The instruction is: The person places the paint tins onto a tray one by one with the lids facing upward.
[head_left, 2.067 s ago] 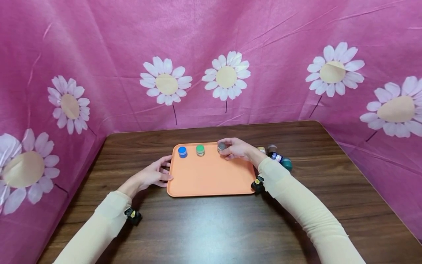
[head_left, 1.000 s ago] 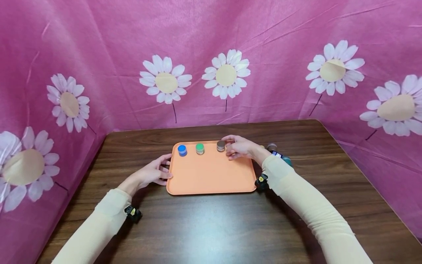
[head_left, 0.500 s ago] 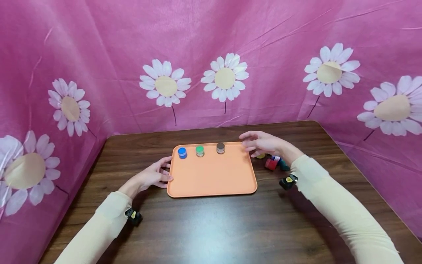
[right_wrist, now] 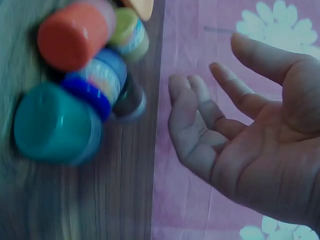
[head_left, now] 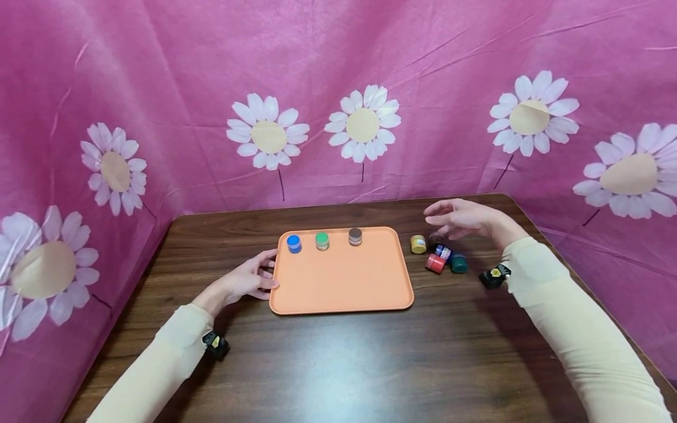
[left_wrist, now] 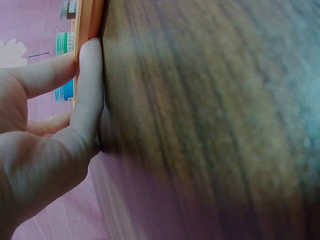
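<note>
In the head view, an orange tray (head_left: 341,288) lies on the table with a blue paint jar (head_left: 293,244), a green paint jar (head_left: 321,241) and a dark brown paint jar (head_left: 355,237) lined up along its far side. My left hand (head_left: 247,278) rests at the tray's left edge, fingers spread and thumb tip on the rim. To the right, my right hand (head_left: 465,218) hovers over loose jars, holding nothing, its fingers loosely bent. Under it are yellow (head_left: 418,244), red (head_left: 435,263), dark blue (head_left: 443,252) and teal (head_left: 459,263) jars; a dark jar (right_wrist: 131,101) is partly hidden from above.
The brown wooden table (head_left: 338,364) reaches back to a pink curtain (head_left: 317,53) printed with white daisies. A small black camera sits on each wrist, the right one (head_left: 494,276) low beside the loose jars.
My right hand has let go of the dark brown jar, leaving it upright on the tray, and moved right over the loose jars. The left hand has stayed at the tray's edge.
</note>
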A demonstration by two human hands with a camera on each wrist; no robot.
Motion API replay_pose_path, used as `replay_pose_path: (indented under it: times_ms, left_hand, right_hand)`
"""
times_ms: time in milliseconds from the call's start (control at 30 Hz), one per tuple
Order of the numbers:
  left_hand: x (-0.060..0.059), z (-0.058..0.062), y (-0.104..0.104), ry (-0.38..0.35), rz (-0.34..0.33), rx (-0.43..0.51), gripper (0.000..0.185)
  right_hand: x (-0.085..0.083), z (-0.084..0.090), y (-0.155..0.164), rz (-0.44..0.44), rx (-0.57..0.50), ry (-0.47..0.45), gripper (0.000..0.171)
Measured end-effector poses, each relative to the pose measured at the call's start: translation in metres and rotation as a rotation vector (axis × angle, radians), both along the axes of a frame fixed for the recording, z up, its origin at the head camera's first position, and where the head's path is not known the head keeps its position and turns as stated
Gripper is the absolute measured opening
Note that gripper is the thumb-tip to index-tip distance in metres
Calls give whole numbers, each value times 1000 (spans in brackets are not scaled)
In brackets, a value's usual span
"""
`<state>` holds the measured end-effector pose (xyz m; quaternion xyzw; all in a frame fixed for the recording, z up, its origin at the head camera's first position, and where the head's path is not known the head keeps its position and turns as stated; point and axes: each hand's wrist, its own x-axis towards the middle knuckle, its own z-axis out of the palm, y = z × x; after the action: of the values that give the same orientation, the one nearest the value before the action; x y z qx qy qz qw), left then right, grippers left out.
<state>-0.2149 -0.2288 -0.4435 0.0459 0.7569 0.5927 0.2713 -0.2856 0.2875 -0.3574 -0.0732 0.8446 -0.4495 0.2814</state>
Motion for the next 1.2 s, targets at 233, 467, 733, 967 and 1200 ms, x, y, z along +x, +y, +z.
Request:
replay_pose_path:
  times_ms: [233,467,733,967,1200]
  left_hand:
    - [1,1,1,8,-15,6,88]
    - [0,0,0,-2,-6,3,88]
    - [-1,0,-2,-13,3,-3,88]
    - [-1,-2,-2,-5,-6,7,88]
    - [0,-1,-2,2,8,9,89]
  right_hand:
    - [-7,-19,15,9,74,-16,69]
    - [-8,-42,21,22,68,-81,76]
    - [-9,-59,24,11,86,-45,75]
    - [-8,-70,28,15,55,-32,78]
    - [-8,-69,27,-19,40,-44,73]
